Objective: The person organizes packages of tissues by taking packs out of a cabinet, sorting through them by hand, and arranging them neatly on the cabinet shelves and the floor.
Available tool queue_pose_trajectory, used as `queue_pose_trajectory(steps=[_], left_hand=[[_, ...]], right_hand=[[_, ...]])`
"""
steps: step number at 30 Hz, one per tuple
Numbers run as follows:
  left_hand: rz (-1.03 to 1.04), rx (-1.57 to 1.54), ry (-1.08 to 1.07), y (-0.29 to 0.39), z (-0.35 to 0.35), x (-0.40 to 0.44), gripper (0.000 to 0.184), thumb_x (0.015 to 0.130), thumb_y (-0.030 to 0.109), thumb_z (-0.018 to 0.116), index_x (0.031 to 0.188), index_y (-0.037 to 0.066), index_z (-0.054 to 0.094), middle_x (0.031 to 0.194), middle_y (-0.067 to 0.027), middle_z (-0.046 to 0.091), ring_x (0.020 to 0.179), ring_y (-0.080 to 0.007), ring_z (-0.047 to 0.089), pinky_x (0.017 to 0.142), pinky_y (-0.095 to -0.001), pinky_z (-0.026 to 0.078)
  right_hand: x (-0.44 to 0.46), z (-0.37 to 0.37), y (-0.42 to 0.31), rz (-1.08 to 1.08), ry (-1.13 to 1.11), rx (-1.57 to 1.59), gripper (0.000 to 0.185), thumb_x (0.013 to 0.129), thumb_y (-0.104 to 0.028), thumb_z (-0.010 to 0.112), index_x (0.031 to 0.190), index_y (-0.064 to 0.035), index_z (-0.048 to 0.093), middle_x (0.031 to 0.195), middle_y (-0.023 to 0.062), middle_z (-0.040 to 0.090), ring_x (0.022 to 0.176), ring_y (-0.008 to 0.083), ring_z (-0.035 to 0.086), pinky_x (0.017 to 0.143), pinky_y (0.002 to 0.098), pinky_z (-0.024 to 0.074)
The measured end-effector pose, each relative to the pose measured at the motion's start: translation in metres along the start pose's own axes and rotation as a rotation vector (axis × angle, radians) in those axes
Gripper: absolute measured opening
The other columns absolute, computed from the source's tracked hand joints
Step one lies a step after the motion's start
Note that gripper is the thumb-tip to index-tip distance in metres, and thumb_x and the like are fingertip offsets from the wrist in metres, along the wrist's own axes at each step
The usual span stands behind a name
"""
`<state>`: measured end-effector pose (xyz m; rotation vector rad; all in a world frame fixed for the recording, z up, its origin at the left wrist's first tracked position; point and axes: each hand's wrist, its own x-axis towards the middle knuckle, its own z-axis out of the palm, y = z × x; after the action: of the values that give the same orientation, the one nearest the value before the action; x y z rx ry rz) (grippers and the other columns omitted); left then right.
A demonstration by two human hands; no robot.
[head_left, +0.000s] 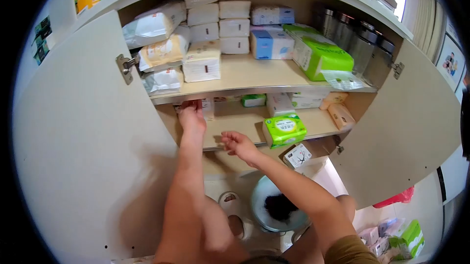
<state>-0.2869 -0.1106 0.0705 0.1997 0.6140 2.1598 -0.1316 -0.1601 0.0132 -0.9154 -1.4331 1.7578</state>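
Note:
My left hand [192,117] reaches up to the lower shelf, just below the upper shelf's front edge. Its fingers are bent against the front of a white tissue pack [208,109] with pinkish print. The fingertips are partly lost there, so whether they grip the pack cannot be seen. Lower and to the right, my right hand [238,144] hovers before the lower shelf's edge, fingers loosely curled and apart, holding nothing. Right of it, a green tissue pack [284,130] sits at the front of the lower shelf [240,121].
Open doors [88,136] [406,132] flank the cabinet. White tissue packs [201,61], a large green pack [323,53] and glass jars [363,43] fill the upper shelf. Below are a white box [297,156] and a pale bin [259,205]. More packs [391,237] lie at lower right.

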Motion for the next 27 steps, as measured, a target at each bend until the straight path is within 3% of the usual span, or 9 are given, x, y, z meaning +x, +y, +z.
queue_pose_trajectory(steps=[4, 6, 8, 12, 14, 19, 27], left_hand=[[-0.037, -0.063, -0.092, -0.008, -0.002, 0.012, 0.027, 0.074, -0.011, 0.035, 0.096, 0.001, 0.045, 0.094, -0.0087, 0.049, 0.086, -0.0202, 0.048, 0.077, -0.0304, 0.042], [-0.078, -0.071, -0.078, -0.011, -0.003, 0.014, 0.026, 0.074, -0.011, 0.036, 0.094, 0.001, 0.047, 0.092, -0.0081, 0.05, 0.084, -0.0197, 0.049, 0.076, -0.0297, 0.043], [-0.055, -0.021, -0.061, -0.02, -0.007, 0.016, 0.028, 0.071, -0.012, 0.036, 0.092, 0.001, 0.049, 0.09, -0.0072, 0.051, 0.08, -0.0185, 0.049, 0.074, -0.0286, 0.044], [-0.228, -0.043, 0.02, -0.039, 0.0, -0.003, 0.035, 0.067, -0.013, 0.033, 0.095, 0.002, 0.049, 0.089, -0.0058, 0.05, 0.077, -0.0156, 0.048, 0.074, -0.0255, 0.043], [-0.305, 0.029, 0.012, -0.047, 0.012, -0.026, 0.035, 0.068, -0.013, 0.034, 0.096, 0.002, 0.048, 0.09, -0.0059, 0.049, 0.078, -0.0152, 0.047, 0.074, -0.025, 0.043], [-0.496, 0.114, -0.122, -0.081, 0.03, -0.086, 0.029, 0.072, -0.01, 0.037, 0.099, 0.0, 0.045, 0.089, -0.0067, 0.044, 0.079, -0.0159, 0.045, 0.073, -0.0252, 0.043], [-0.802, 0.187, -0.378, -0.121, 0.052, -0.173, 0.023, 0.074, -0.009, 0.039, 0.095, -0.001, 0.045, 0.086, -0.0084, 0.045, 0.076, -0.0148, 0.047, 0.069, -0.023, 0.044]], right_hand=[[-0.051, -0.023, -0.002, 0.125, -0.018, -0.151, 0.031, 0.083, -0.012, 0.043, 0.113, -0.0071, 0.042, 0.103, 0.002, 0.049, 0.079, 0.0106, 0.05, 0.067, 0.0258, 0.0424], [-0.074, -0.035, -0.007, 0.096, -0.005, -0.18, 0.029, 0.083, -0.012, 0.042, 0.111, -0.0065, 0.043, 0.105, 0.0024, 0.049, 0.079, 0.0108, 0.049, 0.068, 0.0257, 0.0423], [-0.099, -0.045, -0.019, 0.077, -0.012, -0.21, 0.027, 0.082, -0.013, 0.043, 0.108, -0.007, 0.045, 0.096, 0.0011, 0.051, 0.074, 0.0092, 0.049, 0.063, 0.0246, 0.0415], [-0.148, -0.075, -0.038, 0.021, 0.053, -0.232, 0.028, 0.08, -0.011, 0.044, 0.108, -0.0059, 0.045, 0.098, 0.0021, 0.051, 0.077, 0.0101, 0.05, 0.065, 0.0243, 0.0418], [-0.168, -0.091, -0.048, 0.014, 0.132, -0.218, 0.026, 0.081, -0.011, 0.044, 0.106, -0.0058, 0.046, 0.099, 0.0027, 0.051, 0.078, 0.0107, 0.05, 0.066, 0.0239, 0.0416], [-0.208, -0.129, -0.074, -0.123, 0.585, 0.021, 0.022, 0.082, -0.008, 0.042, 0.103, -0.0056, 0.048, 0.093, 0.0028, 0.054, 0.076, 0.0109, 0.051, 0.067, 0.0243, 0.0418], [-0.26, -0.165, -0.069, -0.172, 0.825, 0.003, 0.023, 0.081, -0.009, 0.043, 0.102, -0.0039, 0.048, 0.091, 0.0031, 0.053, 0.075, 0.0106, 0.049, 0.067, 0.0245, 0.0409]])
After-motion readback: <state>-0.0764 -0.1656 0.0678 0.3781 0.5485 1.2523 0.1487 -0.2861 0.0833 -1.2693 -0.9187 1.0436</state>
